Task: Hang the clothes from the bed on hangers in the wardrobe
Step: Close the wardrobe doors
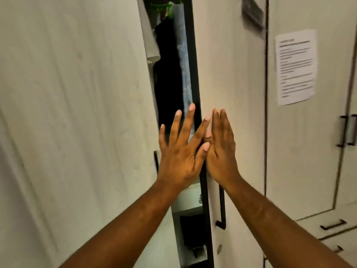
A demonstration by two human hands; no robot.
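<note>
I stand right in front of a pale wood wardrobe. Its left door (77,113) and right door (231,78) leave a narrow dark gap between them. In the gap hang a black garment (168,78) and a light blue patterned one (184,74), with a green hanger (161,5) at the top. My left hand (183,149) is spread with fingers apart across the gap. My right hand (222,147) lies flat with fingers together against the right door's edge. Neither hand holds anything. The bed is out of view.
A black handle (222,207) runs down the right door below my right wrist. A printed paper sheet (295,68) is stuck on the neighbouring cupboard door, which has metal handles (347,130) and drawers (332,225) below. A shelf with dark items (191,231) shows low in the gap.
</note>
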